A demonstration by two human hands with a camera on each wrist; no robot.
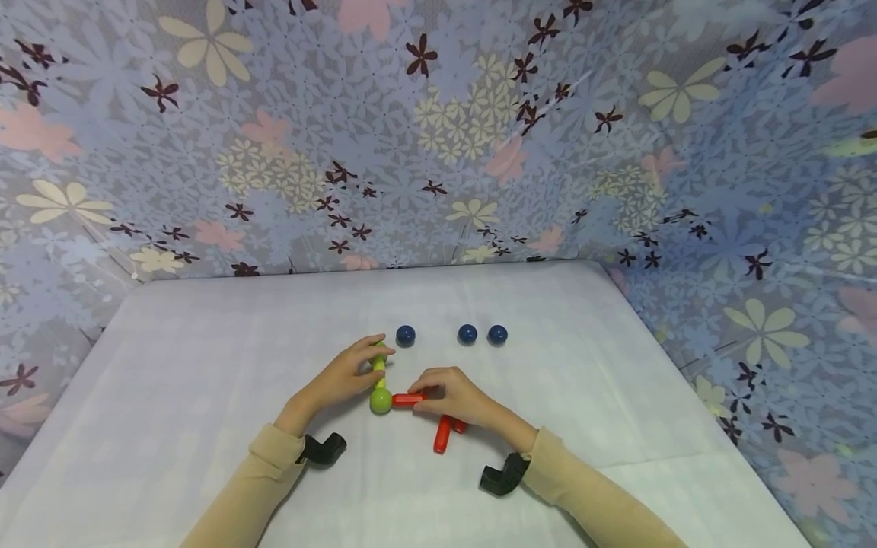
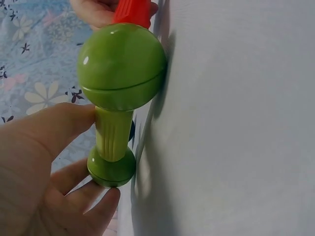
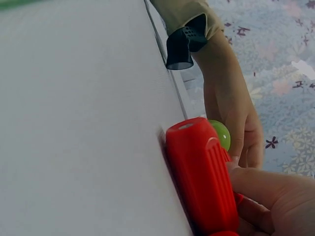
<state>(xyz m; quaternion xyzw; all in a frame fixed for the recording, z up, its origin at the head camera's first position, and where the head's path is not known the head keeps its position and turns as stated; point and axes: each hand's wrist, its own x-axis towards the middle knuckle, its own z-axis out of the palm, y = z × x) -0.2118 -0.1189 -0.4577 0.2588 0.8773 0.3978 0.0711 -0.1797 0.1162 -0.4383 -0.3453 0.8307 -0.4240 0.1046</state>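
three balls (image 1: 467,334) behind rods (image 1: 409,399), rods on table (image 1: 205,342)

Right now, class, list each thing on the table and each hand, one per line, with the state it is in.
Green rod: lying flat, held by the left hand.
Green ball: on the table at the green rod's near end.
Red rod: lying flat, its end at the green ball.
Two more red rods: lying loose under the right hand.
Three blue balls: resting apart, untouched.
Left hand: gripping the green rod.
Right hand: holding the red rod.
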